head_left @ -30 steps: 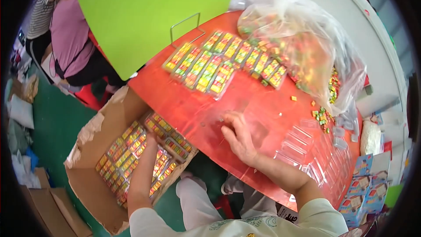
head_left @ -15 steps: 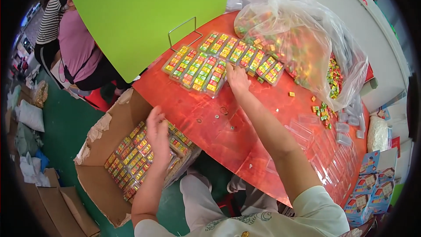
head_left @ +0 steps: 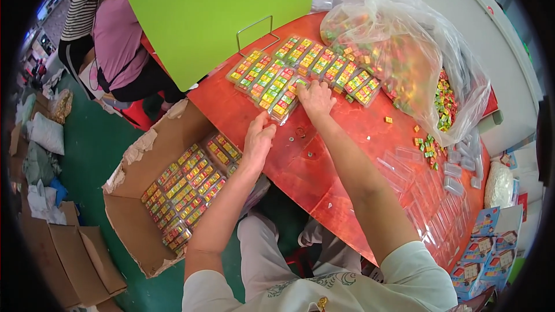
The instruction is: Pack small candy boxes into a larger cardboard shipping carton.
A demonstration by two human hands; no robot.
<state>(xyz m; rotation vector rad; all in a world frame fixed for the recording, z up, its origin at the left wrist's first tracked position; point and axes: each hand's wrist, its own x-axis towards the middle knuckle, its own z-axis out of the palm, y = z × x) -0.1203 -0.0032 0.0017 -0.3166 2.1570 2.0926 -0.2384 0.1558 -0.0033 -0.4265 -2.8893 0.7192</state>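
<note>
Clear plastic trays filled with small yellow, red and green cubes lie side by side across the red table. At the near right end of the left group, my right hand rests against a filled tray, with its fingers spread and bent. My left hand reaches over the table edge to that tray's near corner. Its fingers are extended and apart, and the fingertips are close to or touching the corner; which, I cannot tell.
A cardboard box below the table's left edge holds many filled trays. A large clear bag of cubes stands at the far right, near loose cubes and clear plastic cases. A green panel rises behind. Two people sit far left.
My left hand has moved from above the cardboard box up and right to the tray's near corner. My right hand stays by the trays, and the whole view has shifted slightly.
</note>
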